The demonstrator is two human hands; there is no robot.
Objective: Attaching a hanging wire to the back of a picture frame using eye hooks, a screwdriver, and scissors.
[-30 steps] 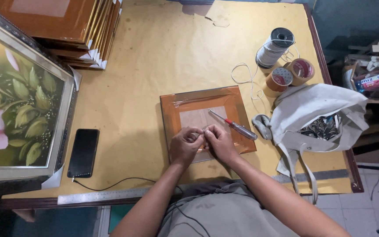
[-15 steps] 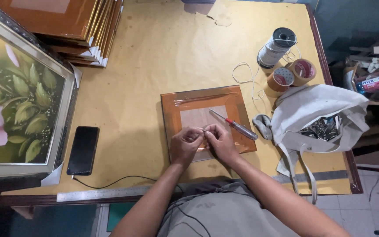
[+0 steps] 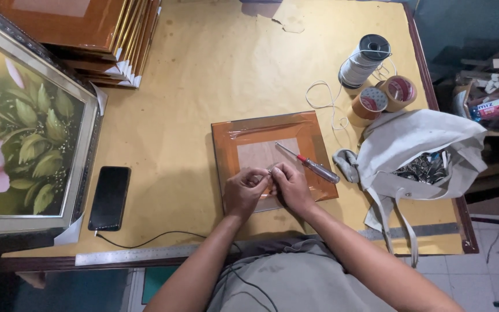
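- You're in a picture-framing workshop.
- Stacked frames [image 3: 96, 34] and a framed flower painting [image 3: 21, 133] crowd your tabletop [image 3: 215, 63].
- 2 tape rolls [image 3: 385, 97], a cord spool [image 3: 365, 60] and a screwdriver [image 3: 308, 163] lie nearby.

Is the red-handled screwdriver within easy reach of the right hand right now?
Probably yes: the red-handled screwdriver lies uncovered on the small orange-brown picture frame, just beyond the right hand, with nothing between them.

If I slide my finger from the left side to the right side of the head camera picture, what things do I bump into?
Flower painting → black phone → small brown frame with the left hand and right hand on it → screwdriver → tape rolls → white cloth bag.
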